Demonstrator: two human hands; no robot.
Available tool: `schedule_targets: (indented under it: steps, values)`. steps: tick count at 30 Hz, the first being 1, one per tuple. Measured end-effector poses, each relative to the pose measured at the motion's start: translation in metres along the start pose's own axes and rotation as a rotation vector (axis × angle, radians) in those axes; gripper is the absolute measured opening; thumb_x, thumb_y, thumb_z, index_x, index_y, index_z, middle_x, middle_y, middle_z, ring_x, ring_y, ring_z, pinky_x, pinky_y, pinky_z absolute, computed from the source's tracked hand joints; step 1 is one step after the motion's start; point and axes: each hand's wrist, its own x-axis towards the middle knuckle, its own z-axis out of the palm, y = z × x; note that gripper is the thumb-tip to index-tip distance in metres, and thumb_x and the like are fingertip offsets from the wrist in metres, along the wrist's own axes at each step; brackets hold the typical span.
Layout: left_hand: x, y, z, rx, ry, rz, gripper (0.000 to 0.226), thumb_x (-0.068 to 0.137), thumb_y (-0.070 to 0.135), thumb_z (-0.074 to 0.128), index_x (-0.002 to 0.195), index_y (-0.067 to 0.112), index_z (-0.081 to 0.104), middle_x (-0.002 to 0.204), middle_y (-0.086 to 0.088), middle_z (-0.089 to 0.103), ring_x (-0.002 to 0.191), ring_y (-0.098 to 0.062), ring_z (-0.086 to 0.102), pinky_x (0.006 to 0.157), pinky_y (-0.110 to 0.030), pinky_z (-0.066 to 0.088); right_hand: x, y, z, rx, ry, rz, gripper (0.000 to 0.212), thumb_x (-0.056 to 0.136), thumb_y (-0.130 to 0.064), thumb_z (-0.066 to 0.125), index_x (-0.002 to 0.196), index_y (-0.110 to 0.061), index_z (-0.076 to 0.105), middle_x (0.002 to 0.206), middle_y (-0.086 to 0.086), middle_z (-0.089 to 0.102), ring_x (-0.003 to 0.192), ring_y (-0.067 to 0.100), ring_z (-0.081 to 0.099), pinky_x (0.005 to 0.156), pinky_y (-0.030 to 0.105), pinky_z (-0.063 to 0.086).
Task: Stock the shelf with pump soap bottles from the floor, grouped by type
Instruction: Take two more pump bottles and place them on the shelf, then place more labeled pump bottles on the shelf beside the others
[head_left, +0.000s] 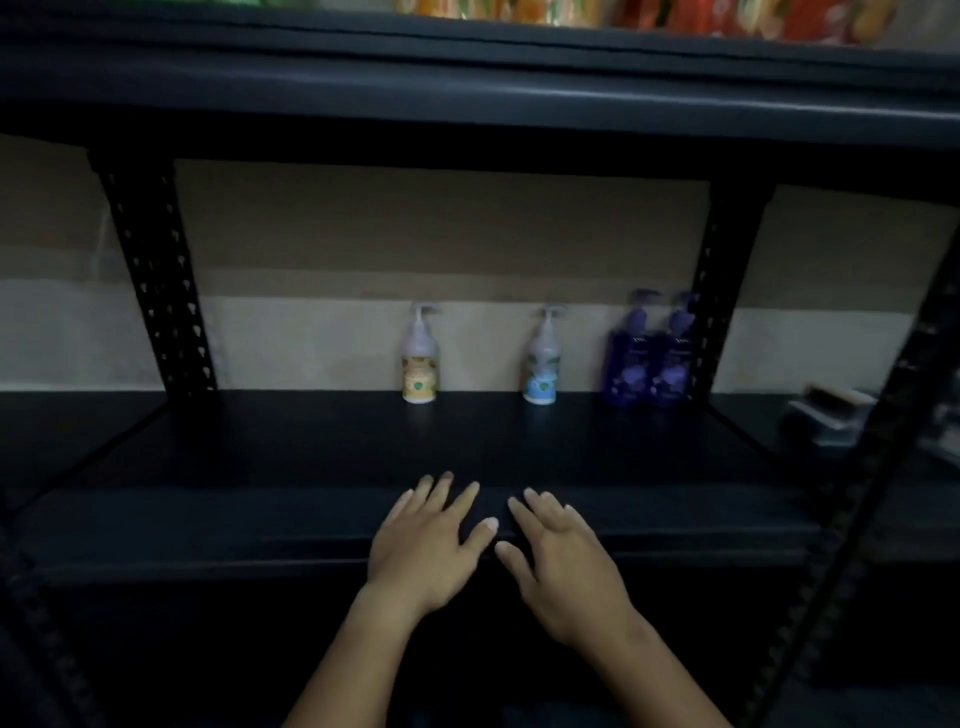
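Hovering side by side over the shelf's (260, 530) front edge, the left hand (423, 551) and right hand (563, 566) are flat, fingers spread, holding nothing. Four bottles stand at the back: yellow bottle (420, 358), blue bottle (540, 358), two purple bottles (647, 353) touching. Reaching deep could topple one. Floor stock is unseen; labels are blurred.

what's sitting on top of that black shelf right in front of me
Four pump bottles stand along the back of the black shelf: an orange-label bottle, a blue-label bottle and two purple bottles side by side. Both hands hover open near the front edge, holding nothing.
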Motion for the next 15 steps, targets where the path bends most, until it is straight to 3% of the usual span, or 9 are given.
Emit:
schedule_targets:
  steps: [3,6,9,12,15]
  values:
    - [-0.03,0.04,0.019,-0.062,0.086,0.076,0.064,0.107,0.059,0.029,0.165,0.035,0.016,0.174,0.006,0.003,0.16,-0.012,-0.005,0.13,-0.032,-0.003,-0.042,0.015,-0.005,0.102,0.041,0.007,0.056,0.109,-0.04,0.042,0.16,-0.021,0.03,0.17,-0.003,0.022,0.158,0.01,0.01,0.121,0.018,0.003]
    - [-0.051,0.072,0.04,-0.237,0.19,0.151,0.061,0.108,0.053,0.037,0.164,0.03,0.026,0.174,0.009,0.006,0.16,-0.008,-0.007,0.128,-0.026,-0.004,-0.078,0.032,-0.007,0.256,0.07,0.105,0.05,0.104,-0.035,0.054,0.151,-0.019,0.047,0.158,0.002,0.046,0.151,0.016,0.034,0.118,0.019,0.021]
    - [-0.069,0.096,0.076,-0.37,0.202,0.221,0.06,0.107,0.045,0.049,0.161,0.029,0.031,0.174,0.01,0.002,0.158,-0.005,-0.012,0.127,-0.024,-0.004,-0.117,0.063,0.0,0.339,0.054,0.254,0.05,0.1,-0.037,0.062,0.146,-0.018,0.054,0.143,0.002,0.061,0.133,0.018,0.056,0.103,0.018,0.039]
    - [-0.081,0.107,0.12,-0.445,0.069,0.207,0.062,0.105,0.04,0.055,0.162,0.028,0.032,0.173,0.01,0.007,0.159,-0.007,-0.008,0.129,-0.027,0.002,-0.155,0.099,0.016,0.411,0.016,0.429,0.048,0.099,-0.034,0.065,0.144,-0.018,0.056,0.138,0.0,0.065,0.127,0.017,0.06,0.099,0.019,0.045]
    - [-0.089,0.112,0.166,-0.497,-0.15,0.143,0.063,0.104,0.037,0.06,0.161,0.029,0.034,0.171,0.006,0.021,0.16,-0.016,0.008,0.13,-0.041,0.019,-0.189,0.138,0.043,0.458,-0.019,0.598,0.043,0.098,-0.024,0.068,0.139,-0.012,0.06,0.131,0.004,0.069,0.122,0.021,0.065,0.103,0.035,0.053]
